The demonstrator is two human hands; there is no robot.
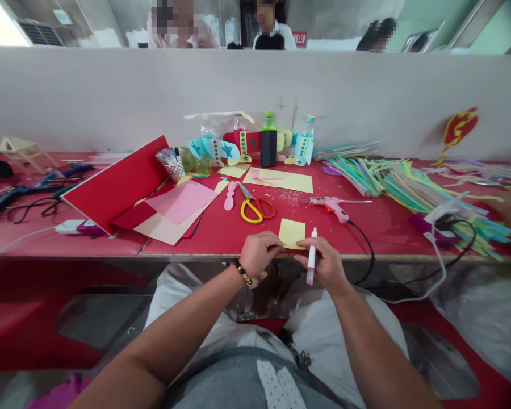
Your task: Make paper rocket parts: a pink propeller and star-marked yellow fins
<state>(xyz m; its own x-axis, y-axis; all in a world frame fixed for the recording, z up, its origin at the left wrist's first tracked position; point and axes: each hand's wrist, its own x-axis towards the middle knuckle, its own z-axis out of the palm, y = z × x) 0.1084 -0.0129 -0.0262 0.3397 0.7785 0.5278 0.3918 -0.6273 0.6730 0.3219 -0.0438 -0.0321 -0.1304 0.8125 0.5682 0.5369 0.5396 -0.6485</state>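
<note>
On the red table (221, 238) lies plain, rectangular yellow paper (292, 232)

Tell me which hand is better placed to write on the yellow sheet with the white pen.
Probably the right hand: it holds the white pen beside the yellow sheet. The left hand, at the sheet's near-left corner, seems better placed to steady it.

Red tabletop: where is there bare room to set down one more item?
One bare patch lies between the paper stack and the scissors; another between the black cord of the glue gun and the right-hand purple block. Crowded: the back, with decorated bottles, and the right, under pastel strips.
</note>
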